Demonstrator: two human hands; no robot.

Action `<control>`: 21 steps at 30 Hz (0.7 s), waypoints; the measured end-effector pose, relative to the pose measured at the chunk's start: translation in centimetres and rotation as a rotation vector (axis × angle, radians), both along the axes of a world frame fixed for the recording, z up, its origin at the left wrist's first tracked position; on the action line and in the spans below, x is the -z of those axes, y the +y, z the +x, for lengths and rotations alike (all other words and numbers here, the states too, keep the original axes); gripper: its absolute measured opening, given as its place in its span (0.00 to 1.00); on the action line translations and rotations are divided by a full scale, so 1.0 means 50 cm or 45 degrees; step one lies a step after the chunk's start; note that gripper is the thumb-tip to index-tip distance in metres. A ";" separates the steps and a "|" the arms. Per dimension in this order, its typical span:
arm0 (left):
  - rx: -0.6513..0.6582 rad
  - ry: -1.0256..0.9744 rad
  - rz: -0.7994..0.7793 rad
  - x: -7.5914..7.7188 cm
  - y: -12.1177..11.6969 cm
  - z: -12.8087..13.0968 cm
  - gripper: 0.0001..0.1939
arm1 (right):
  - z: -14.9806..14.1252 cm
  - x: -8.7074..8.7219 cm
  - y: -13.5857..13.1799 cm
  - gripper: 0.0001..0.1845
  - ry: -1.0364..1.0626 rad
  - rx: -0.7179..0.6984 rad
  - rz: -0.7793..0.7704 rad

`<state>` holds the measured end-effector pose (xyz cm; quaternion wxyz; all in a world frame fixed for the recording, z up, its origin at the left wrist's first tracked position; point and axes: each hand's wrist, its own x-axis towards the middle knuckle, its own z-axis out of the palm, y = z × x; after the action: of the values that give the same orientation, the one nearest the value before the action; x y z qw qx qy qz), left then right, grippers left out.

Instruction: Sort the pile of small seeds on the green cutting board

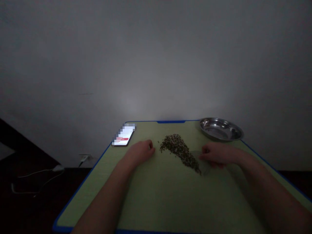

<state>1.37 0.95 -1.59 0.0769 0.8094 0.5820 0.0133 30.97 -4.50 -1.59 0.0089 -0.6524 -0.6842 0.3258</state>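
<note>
Loosely curled left hand [143,151].

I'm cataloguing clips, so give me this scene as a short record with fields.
Left hand: fingers curled, left of the pile; contents unclear
Right hand: at the rim of a clear dish; grip unclear
Pile: small dark bits, spread between the hands
Bowl: metal, far right
Phone: screen lit, far left
Table: green, blue edge

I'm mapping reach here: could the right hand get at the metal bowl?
Probably yes: the metal bowl sits just beyond the right hand, nothing visible between them, though that hand seems to hold a clear container.
</note>
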 end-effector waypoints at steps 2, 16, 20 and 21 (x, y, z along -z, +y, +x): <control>-0.007 -0.005 -0.003 -0.002 0.000 0.001 0.16 | -0.011 0.001 0.000 0.16 0.005 -0.023 0.009; -0.022 -0.018 -0.014 -0.004 -0.001 0.003 0.15 | -0.061 -0.001 -0.003 0.18 0.044 -0.018 0.117; -0.007 -0.011 -0.016 -0.007 -0.003 0.004 0.15 | -0.042 0.000 0.001 0.16 0.057 0.016 0.073; -0.003 -0.015 -0.016 -0.006 -0.003 0.003 0.16 | -0.036 0.001 0.002 0.16 0.059 0.023 0.076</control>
<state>1.53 0.80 -1.28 0.0854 0.8080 0.5827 0.0145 29.15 -4.38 -1.65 0.0470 -0.6502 -0.6873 0.3202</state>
